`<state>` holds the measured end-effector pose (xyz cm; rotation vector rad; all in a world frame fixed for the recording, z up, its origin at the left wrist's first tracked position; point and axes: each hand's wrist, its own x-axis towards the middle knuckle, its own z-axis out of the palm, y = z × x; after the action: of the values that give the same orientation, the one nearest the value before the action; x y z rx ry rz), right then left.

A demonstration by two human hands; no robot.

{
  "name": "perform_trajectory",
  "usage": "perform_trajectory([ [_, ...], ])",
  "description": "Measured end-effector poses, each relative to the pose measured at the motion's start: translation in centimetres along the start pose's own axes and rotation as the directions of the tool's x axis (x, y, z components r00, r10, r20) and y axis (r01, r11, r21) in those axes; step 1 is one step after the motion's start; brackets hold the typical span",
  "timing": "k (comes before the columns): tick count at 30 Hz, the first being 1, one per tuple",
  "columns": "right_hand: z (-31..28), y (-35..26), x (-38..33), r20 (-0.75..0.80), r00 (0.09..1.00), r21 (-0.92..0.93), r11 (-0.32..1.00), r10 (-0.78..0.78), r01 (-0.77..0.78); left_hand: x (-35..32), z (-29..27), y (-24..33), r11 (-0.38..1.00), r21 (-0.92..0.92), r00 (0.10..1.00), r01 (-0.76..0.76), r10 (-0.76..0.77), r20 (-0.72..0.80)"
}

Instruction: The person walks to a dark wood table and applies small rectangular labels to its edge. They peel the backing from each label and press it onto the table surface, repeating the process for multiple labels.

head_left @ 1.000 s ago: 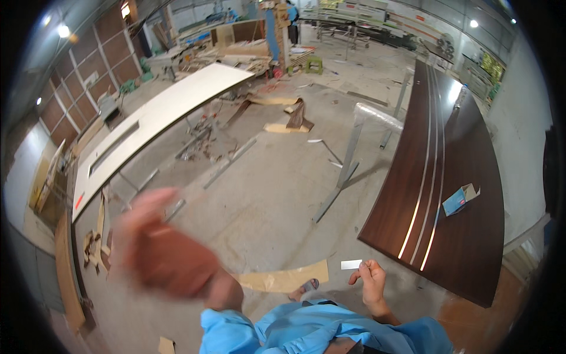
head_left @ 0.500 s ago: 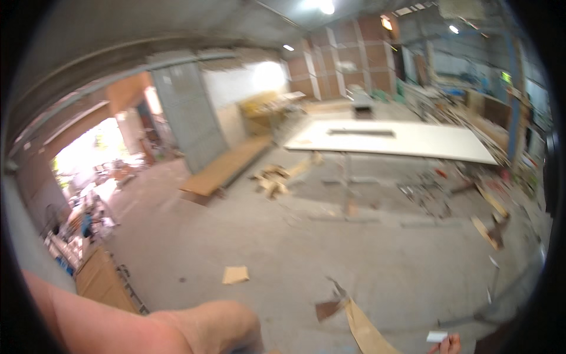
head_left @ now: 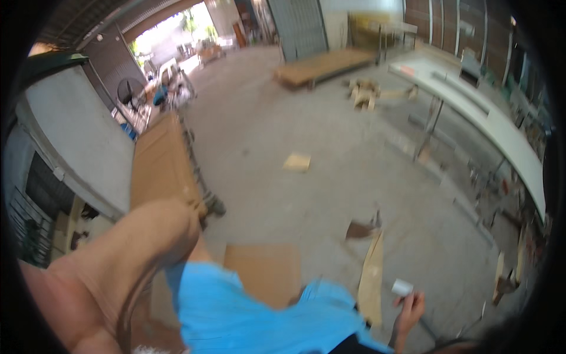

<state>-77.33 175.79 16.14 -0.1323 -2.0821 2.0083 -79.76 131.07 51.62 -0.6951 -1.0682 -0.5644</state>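
Workshop floor [head_left: 330, 194] was bare concrete, scraps scattered on it. Long white table [head_left: 501, 127] ran along my right; a brown board [head_left: 159, 165] sat on a wheeled cart at my left. A flat cardboard sheet [head_left: 262, 274] and a narrow wood offcut [head_left: 371, 283] lay on the floor near my feet.

My left arm [head_left: 118, 265] filled the lower left of the view, bent; the left hand itself was out of sight, so I couldn't tell what those fingers were doing.

My right hand [head_left: 410, 310] hung low at my side, fingers [head_left: 415, 301] curled and pinching a small white roll [head_left: 402, 287] at its lower end, above the floor and just right of the offcut.

Judged the roll light, fairly stiff, smooth-sided and likely slippery, crushable if squeezed. Best hold looked like across its round side, thumb opposite two fingers, mid-length.
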Motion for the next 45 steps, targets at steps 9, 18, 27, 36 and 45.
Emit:
perform_trajectory([
  [9,2.8,0.4,0.0,0.139,0.989,-0.036,0.997,-0.056,0.062,3.0,-2.0,1.2,0.994,-0.018,0.994,-0.105,0.104,-0.043],
  [18,7.7,-4.3,2.0,0.205,0.972,0.195,0.978,-0.116,0.075,-3.6,2.1,2.1,0.976,-0.216,0.983,-0.019,-0.021,-0.183],
  [27,7.3,-5.7,0.2,0.009,0.997,0.223,0.972,-0.073,0.070,-27.6,11.5,17.4,0.462,-0.264,0.485,0.847,-0.467,0.740],
  [36,4.5,-6.7,-0.7,-0.074,0.995,0.179,0.981,-0.066,0.079,-33.3,11.9,22.5,-0.350,-0.052,-0.078,0.935,-0.348,0.934],
  [45,2.9,-6.3,-0.8,-0.051,0.998,0.240,0.971,0.020,-0.008,-34.1,14.4,22.0,-0.405,0.068,-0.184,0.912,-0.255,0.949],
])
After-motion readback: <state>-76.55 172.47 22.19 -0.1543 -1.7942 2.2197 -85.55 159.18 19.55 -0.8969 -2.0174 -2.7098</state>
